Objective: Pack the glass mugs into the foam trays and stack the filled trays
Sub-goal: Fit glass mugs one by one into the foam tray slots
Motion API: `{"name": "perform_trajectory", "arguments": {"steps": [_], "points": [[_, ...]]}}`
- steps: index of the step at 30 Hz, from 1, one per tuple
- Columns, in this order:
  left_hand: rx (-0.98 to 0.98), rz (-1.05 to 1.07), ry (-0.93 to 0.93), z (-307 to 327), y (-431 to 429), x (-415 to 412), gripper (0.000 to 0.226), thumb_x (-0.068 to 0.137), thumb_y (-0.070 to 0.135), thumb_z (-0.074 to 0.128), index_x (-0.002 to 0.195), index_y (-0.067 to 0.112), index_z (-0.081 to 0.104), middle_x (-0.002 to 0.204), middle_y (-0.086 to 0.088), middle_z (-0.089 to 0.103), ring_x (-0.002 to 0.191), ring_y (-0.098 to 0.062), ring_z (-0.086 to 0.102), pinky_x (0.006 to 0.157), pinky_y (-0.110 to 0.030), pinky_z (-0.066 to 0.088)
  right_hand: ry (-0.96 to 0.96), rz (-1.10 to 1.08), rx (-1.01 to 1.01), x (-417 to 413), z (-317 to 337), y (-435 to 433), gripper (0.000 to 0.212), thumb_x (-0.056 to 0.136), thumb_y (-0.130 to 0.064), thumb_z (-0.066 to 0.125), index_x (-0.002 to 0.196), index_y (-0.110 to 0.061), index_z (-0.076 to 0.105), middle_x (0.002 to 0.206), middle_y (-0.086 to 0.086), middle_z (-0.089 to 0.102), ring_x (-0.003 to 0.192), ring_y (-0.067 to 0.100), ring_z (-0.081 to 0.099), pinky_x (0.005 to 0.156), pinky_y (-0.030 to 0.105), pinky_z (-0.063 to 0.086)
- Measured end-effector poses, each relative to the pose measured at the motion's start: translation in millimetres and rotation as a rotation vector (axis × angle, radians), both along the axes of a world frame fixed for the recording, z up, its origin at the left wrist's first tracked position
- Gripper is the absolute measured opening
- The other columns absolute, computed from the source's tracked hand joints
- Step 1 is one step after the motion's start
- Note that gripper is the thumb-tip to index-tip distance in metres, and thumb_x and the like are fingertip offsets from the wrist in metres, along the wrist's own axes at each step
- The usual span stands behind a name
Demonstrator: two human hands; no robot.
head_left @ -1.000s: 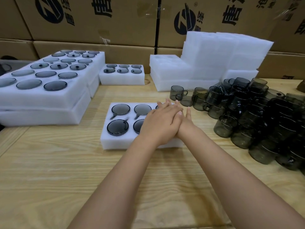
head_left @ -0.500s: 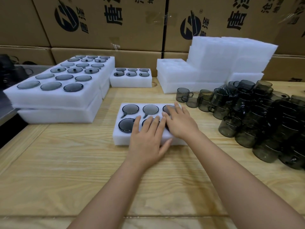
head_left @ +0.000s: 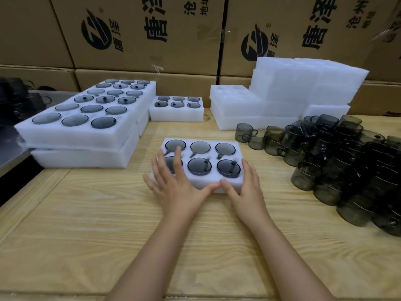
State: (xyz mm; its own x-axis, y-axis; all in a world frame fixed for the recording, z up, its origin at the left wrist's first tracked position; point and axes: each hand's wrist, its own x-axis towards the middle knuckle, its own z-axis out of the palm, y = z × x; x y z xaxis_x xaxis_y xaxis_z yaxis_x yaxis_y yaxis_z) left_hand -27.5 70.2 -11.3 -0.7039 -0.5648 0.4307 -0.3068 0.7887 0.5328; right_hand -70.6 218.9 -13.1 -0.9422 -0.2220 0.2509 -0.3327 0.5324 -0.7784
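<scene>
**A:** Which step is this?

**B:** Stacking, I'd say. The stack of filled white foam trays waits upper left. The full white six-pocket foam tray sits mid-frame. My left hand lies spread on it, and my right hand braces its near-right corner with straight fingers. Next I need to grip both ends and lift it level.

Printed cardboard cartons stacked like a wall behind a pale wooden table.

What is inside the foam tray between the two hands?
Six dark glass mugs, one in each pocket, five in full view. Fingers of the left hand lie over the near-left mug and cover part of it. The pocket bottoms are hidden.
</scene>
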Motion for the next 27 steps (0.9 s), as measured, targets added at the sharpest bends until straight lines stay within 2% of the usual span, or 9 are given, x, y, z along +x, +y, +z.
{"name": "perform_trajectory", "arguments": {"steps": [2,5,9,12,15,20,27], "points": [[0.101,0.027,0.037,-1.5,-4.2,-0.5,0.131,0.048,0.083,0.062,0.147,0.034,-0.007,0.155,-0.005,-0.015,0.144,-0.02,-0.016,0.113,-0.052,-0.01,0.031,-0.033,0.062,-3.9,2.7,-5.9,0.075,0.087,-0.05,0.056,0.148,-0.031,0.017,0.148,-0.005,0.037,0.133,0.019,0.037,0.11,0.041,0.027],[0.164,0.015,0.058,-1.3,-9.0,-3.4,0.126,0.064,0.063,0.074,0.151,0.024,-0.008,0.156,-0.015,-0.019,0.144,-0.024,-0.02,0.116,-0.041,-0.008,0.021,-0.052,0.132,-11.6,3.1,-16.6,0.075,0.089,-0.051,0.051,0.15,-0.029,0.012,0.147,-0.007,0.039,0.132,0.02,0.038,0.111,0.045,0.023],[0.115,-0.032,-0.022,-4.8,-21.4,-18.0,0.105,0.088,0.049,0.059,0.149,0.007,-0.016,0.154,-0.015,-0.028,0.143,-0.028,-0.026,0.116,-0.034,-0.011,0.049,-0.084,0.238,-28.2,0.1,-34.5,0.074,0.092,-0.052,0.044,0.15,-0.031,0.002,0.155,-0.004,0.023,0.14,0.017,0.026,0.114,0.043,0.017],[0.058,-0.031,-0.097,-5.4,-34.4,-31.2,0.096,0.094,0.049,0.047,0.147,0.004,-0.019,0.155,-0.015,-0.028,0.143,-0.028,-0.025,0.117,-0.034,-0.009,-0.015,-0.054,0.306,-47.2,-1.8,-45.9,0.069,0.095,-0.053,0.035,0.147,-0.039,-0.008,0.159,-0.002,0.005,0.145,0.016,0.011,0.117,0.046,0.007],[0.014,-0.018,-0.17,-3.1,-52.4,-48.0,0.089,0.097,0.048,0.039,0.147,0.005,-0.02,0.156,-0.013,-0.025,0.144,-0.026,-0.023,0.117,-0.034,-0.009,-0.069,-0.017,0.348,-72.6,1.4,-58.5,0.067,0.096,-0.05,0.035,0.147,-0.039,-0.007,0.159,-0.001,0.004,0.146,0.017,0.007,0.116,0.048,0.003],[-0.071,0.015,-0.25,6.8,-89.2,-81.6,0.071,0.102,0.031,0.032,0.149,0.003,-0.014,0.158,-0.012,-0.018,0.147,-0.023,-0.015,0.117,-0.033,-0.009,-0.092,0.02,0.388,-111.4,6.3,-86.9,0.067,0.097,-0.048,0.035,0.148,-0.037,-0.008,0.159,-0.002,0.005,0.145,0.017,0.01,0.115,0.051,0.003],[0.013,0.024,-0.323,13.2,-121.0,-119.1,0.078,0.099,0.042,0.032,0.149,0.005,-0.015,0.158,-0.01,-0.02,0.147,-0.023,-0.015,0.117,-0.034,-0.008,-0.079,0.039,0.421,-154.2,7.0,-118.4,0.066,0.097,-0.048,0.036,0.148,-0.037,-0.004,0.158,-0.002,0.011,0.143,0.019,0.021,0.116,0.05,0.002]]}}
